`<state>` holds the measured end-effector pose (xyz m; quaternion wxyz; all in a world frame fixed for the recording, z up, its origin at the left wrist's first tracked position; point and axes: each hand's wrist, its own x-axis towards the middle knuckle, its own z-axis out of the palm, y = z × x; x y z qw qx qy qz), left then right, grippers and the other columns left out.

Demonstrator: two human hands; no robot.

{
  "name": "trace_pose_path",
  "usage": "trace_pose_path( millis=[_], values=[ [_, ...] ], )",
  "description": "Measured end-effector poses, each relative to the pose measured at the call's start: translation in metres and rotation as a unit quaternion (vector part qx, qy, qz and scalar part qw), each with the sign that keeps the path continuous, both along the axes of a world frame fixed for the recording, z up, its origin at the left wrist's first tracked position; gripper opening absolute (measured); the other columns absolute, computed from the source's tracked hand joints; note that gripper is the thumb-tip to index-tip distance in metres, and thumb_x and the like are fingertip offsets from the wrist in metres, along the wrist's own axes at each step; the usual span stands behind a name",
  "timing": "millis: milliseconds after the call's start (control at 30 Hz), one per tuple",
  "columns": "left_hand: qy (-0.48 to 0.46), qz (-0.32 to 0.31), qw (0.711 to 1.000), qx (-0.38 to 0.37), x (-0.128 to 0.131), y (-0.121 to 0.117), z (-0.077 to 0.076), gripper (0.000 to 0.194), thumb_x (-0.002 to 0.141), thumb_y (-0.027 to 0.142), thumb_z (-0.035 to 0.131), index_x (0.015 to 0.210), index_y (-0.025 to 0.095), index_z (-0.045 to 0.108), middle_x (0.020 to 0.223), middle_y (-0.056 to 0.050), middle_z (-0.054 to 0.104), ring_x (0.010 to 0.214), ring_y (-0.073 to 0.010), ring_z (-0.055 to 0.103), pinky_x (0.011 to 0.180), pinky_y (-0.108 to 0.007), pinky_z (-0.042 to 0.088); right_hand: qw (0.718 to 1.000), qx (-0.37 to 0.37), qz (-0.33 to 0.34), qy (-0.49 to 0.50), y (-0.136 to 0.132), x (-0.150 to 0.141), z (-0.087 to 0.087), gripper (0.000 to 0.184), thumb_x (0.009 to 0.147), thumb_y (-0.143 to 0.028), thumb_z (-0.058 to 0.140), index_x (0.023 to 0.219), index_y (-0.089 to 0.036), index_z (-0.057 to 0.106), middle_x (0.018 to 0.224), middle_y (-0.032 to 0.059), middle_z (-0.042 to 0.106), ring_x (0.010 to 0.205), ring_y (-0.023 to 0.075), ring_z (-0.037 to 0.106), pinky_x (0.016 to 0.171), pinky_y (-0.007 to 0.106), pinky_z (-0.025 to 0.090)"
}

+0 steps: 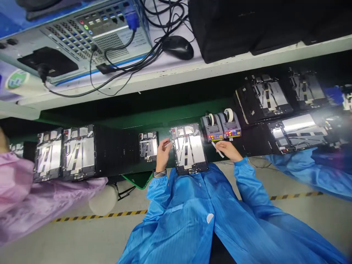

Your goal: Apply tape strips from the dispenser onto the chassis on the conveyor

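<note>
In front of me at the bench edge lies an opened tablet [189,146], its silver battery plates and dark flex strips facing up. My left hand [163,152] is at its left side, fingers bent and apart, with nothing visible in them. Pinched in the fingers of my right hand [228,149] is a short white strip of tape [218,149], hanging just below the tape dispensers. Two grey tape dispensers, one on the left [212,128] and one on the right [230,124], carry pale tape rolls and lit red displays.
A smaller opened device [148,146] lies left of my left hand. Further left are two opened tablets [78,152] near a person in a pink sleeve [63,192]. At right, more tablets [269,95] lie near a blue-sleeved person. A computer case [104,36], cables and a mouse [178,47] occupy the shelf above.
</note>
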<state>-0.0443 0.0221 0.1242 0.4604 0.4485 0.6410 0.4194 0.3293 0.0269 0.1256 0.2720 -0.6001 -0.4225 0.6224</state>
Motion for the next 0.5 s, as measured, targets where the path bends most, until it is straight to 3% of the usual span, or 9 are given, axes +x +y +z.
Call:
trace_pose_path(
  millis=[100,200,367,500],
  values=[
    [-0.009,-0.006,1.0,-0.004,0.002,0.002,0.003,0.038,0.093,0.041,0.063,0.127,0.024,0.061,0.135,-0.011,0.065,0.125,-0.0223,0.063,0.106,-0.04,0.052,0.975,0.091,0.203,0.005,0.042,-0.031,0.065,0.03,0.083,-0.048,0.071,0.084,-0.018,0.07,0.069,0.0033,0.069,0.068,0.0168,0.061,0.068,0.029,0.045],
    [-0.024,-0.003,1.0,0.0,0.003,0.007,0.008,0.038,0.092,0.041,0.064,0.125,0.023,0.062,0.129,-0.01,0.068,0.121,-0.0221,0.065,0.105,-0.04,0.052,0.909,0.146,0.388,-0.053,0.087,-0.09,0.106,0.015,0.082,-0.033,0.069,0.078,-0.018,0.069,0.07,0.0004,0.069,0.064,0.014,0.056,0.069,0.027,0.042],
    [-0.034,0.002,0.999,0.013,0.003,0.014,0.016,0.036,0.091,0.04,0.066,0.123,0.024,0.064,0.127,-0.01,0.069,0.118,-0.0221,0.067,0.104,-0.04,0.052,0.807,0.167,0.516,-0.234,0.126,-0.176,0.121,0.018,0.08,-0.014,0.063,0.062,-0.018,0.063,0.06,0.0012,0.065,0.066,0.0159,0.058,0.087,0.035,0.04],
    [-0.038,0.002,0.999,0.018,0.005,0.014,0.02,0.035,0.09,0.039,0.067,0.121,0.023,0.065,0.125,-0.01,0.07,0.116,-0.0223,0.067,0.102,-0.04,0.053,0.754,0.166,0.563,-0.295,0.128,-0.197,0.124,0.024,0.082,-0.012,0.058,0.059,-0.018,0.06,0.06,0.005,0.063,0.073,0.0213,0.062,0.099,0.044,0.035]
  ],
)
